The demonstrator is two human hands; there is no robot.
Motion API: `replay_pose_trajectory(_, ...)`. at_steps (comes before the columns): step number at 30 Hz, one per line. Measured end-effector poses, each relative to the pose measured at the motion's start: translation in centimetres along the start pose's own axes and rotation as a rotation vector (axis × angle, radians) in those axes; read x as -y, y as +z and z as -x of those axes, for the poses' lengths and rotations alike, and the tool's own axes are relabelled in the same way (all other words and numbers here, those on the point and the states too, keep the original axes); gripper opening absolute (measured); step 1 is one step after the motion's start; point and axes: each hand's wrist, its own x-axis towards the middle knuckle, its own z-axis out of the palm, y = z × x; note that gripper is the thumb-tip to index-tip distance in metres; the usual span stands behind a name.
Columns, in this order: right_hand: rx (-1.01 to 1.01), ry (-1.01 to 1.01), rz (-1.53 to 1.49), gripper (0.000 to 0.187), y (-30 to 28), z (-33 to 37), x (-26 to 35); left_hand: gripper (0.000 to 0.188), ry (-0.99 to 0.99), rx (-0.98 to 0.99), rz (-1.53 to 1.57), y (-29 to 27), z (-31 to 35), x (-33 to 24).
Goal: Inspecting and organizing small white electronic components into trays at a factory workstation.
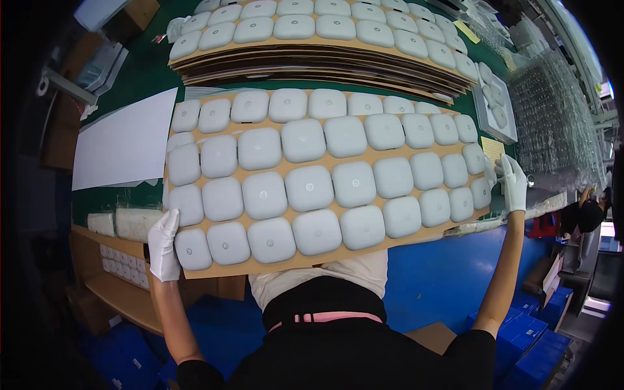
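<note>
While both gloved hands grip its short ends, the cardboard sheet (325, 257) sits level across the near centre of the view, partly over the near edge of the green bench (146, 71). Four rows of white rounded-square casings (309, 187) cover the sheet, set close side by side with narrow strips of brown board showing between them.

The left hand (162, 246), in a white glove, is closed around the near left corner of the sheet, fingers wrapped over the edge just beside the first casing of the nearest row. The right hand (513, 182), also in a white glove, is closed on the right end of the sheet, fingers curled over the edge next to the last casings. Each hand holds only the sheet.

Farther away on the bench lies a stack of similar cardboard sheets (325, 65); its top sheet carries further rows of white casings. A plain white paper sheet (123, 140) lies flat on the bench to the left of the held sheet. At the far right, a clear tray (497, 104) holds a few loose white casings, beside a mass of clear plastic wrap (552, 123). Blue crates (526, 338) stand on the floor at the near right.
</note>
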Motion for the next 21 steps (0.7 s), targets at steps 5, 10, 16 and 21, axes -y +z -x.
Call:
replay_pose_trajectory(5, 0.141, 0.167, -0.332, 0.045, 2.0, -0.5, 1.2, 0.036, 0.036, -0.016, -0.002, -0.2, 0.4, 0.0)
replay_pose_trajectory(10, 0.326, 0.281, -0.362, 0.046, 2.0, -1.3, 2.1, 0.038, 0.027, -0.032, -0.004, -0.2, 0.5, 0.0)
replay_pose_trajectory(16, 0.376, 0.272, -0.288, 0.043, 2.2, -1.2, 2.6, 0.04, 0.055, -0.041, -0.05, -0.9, 0.2, 0.5)
replay_pose_trajectory(21, 0.344, 0.224, -0.278, 0.038, 2.3, -0.8, 3.1, 0.041, 0.051, -0.031, -0.067, -1.0, 0.2, 0.5)
